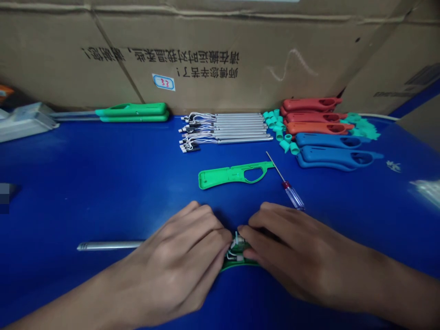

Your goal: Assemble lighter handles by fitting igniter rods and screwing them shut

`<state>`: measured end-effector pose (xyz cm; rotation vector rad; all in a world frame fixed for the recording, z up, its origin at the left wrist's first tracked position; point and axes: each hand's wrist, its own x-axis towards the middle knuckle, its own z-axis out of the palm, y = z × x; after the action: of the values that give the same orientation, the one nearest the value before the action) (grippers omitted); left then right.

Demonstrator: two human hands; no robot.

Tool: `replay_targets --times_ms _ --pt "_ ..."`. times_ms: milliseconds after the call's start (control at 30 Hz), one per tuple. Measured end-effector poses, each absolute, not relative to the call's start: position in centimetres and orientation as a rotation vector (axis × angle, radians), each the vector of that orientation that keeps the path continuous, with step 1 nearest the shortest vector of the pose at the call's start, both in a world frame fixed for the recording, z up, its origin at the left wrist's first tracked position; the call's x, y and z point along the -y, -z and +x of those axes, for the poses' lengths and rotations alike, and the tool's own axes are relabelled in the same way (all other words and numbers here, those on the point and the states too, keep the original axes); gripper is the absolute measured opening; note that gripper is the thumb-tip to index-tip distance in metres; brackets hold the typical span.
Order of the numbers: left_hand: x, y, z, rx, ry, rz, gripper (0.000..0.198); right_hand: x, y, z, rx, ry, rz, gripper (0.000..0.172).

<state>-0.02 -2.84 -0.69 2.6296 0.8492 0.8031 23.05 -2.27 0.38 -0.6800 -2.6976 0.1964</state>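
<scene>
Both hands work low in the middle over a green lighter handle half (252, 263), which is mostly covered by the fingers. Small white wires and a clear part (239, 240) show inside it between the hands. My left hand (182, 252) is closed on the handle half's left part, and a silver metal tube (110, 246) sticks out to the left beyond it. My right hand (292, 252) is closed at the other end, fingertips pressed against the inner parts. Beyond the hands lies another green handle half (220, 176), hollow side up, with a clear-handled screwdriver (293, 195) touching its tip.
A cardboard wall (206, 41) closes off the back of the blue table (103, 197). Along it lie green long-necked lighters (134, 112), several wired metal tubes (240, 128), teal caps (285, 145), red handles (309, 105) and blue handles (326, 156).
</scene>
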Motion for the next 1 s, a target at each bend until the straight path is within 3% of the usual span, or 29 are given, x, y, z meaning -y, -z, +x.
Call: replay_targets --times_ms 533,667,1000 --pt "2.6 -0.2 0.4 -0.904 -0.775 2.698 0.007 1.8 -0.2 23.0 2.724 -0.198 -0.671 0.021" --pt "2.7 -0.3 0.2 -0.908 -0.687 2.737 0.023 1.8 -0.4 23.1 2.771 -0.222 -0.707 0.021" --pt "2.5 0.5 0.2 -0.969 -0.646 2.764 0.017 2.1 -0.5 23.3 2.777 -0.175 -0.701 0.028"
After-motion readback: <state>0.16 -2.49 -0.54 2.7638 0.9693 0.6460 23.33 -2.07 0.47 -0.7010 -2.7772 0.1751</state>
